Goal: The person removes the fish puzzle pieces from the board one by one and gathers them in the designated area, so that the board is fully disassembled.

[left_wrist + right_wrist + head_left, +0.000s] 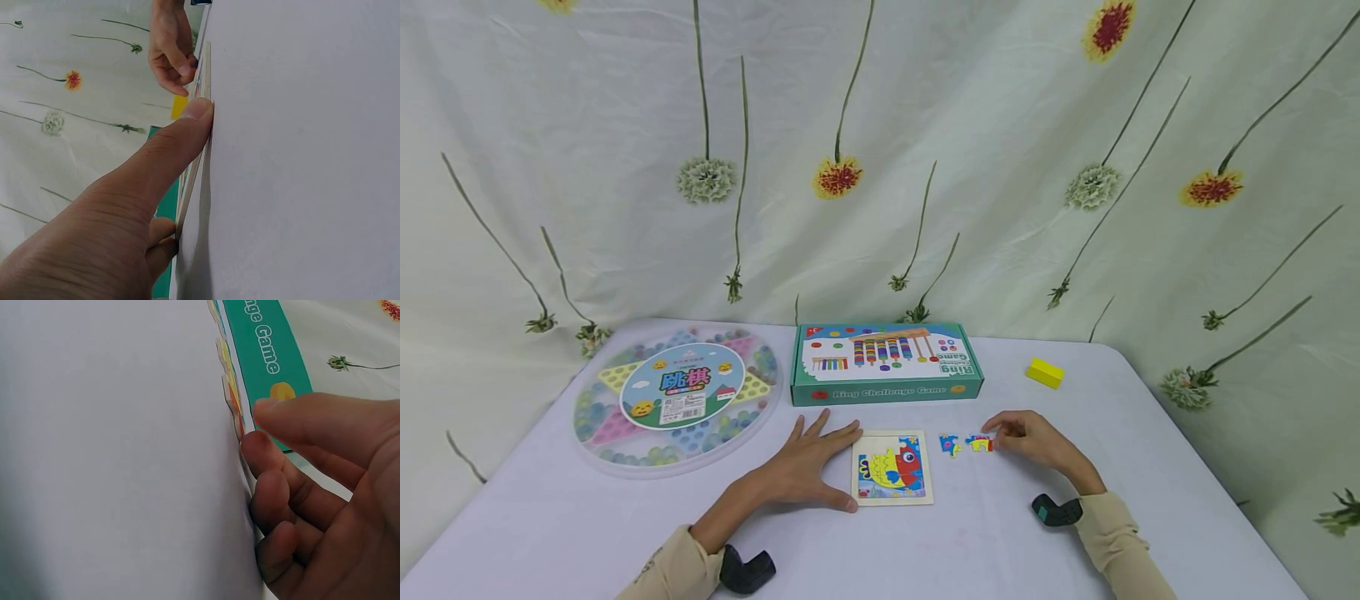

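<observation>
A square wooden puzzle board with a yellow and red fish picture lies in the middle of the table. My left hand spreads along its left side, thumb at the near left corner and index fingertip by the far left corner. In the left wrist view the thumb presses on the board's pale edge. To the board's right lie two loose puzzle pieces, a blue one and a yellow and red one. My right hand is at the second piece, its loosely bent fingertips right at that piece's edge.
Behind the board stands a green Ring Challenge Game box. A round Chinese checkers set with marbles lies at the left, and a yellow block at the back right. A flowered cloth hangs behind the table.
</observation>
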Tool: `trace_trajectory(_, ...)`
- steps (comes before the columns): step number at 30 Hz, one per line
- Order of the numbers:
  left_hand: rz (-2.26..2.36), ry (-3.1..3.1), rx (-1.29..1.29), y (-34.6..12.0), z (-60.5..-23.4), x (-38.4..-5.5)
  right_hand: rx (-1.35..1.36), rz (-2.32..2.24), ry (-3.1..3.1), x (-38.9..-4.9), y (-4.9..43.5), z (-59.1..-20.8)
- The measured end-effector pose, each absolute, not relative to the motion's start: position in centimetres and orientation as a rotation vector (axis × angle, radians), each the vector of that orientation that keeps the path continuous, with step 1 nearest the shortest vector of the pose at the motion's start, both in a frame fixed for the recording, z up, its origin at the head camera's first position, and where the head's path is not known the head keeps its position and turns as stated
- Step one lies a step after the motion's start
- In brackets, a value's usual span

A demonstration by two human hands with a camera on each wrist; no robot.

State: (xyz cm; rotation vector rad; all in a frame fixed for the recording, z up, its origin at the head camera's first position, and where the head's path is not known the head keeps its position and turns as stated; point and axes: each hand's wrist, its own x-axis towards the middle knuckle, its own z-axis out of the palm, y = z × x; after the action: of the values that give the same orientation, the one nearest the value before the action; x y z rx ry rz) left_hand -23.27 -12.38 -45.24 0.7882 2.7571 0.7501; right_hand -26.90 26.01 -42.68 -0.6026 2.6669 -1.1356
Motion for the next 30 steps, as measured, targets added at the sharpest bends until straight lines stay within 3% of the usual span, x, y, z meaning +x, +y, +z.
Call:
trace_trajectory(11,0.755,2.750,0.777,-12.4,-45.2,-23.3,-0.528,-1.224,2.704,-27.9,25.8,-43.5)
trace_trajectory(30,0.746,2.754,0.777,-12.4,-45.4,-23.4,-0.872,-1.173,2.558,-27.7,19.0,-43.3)
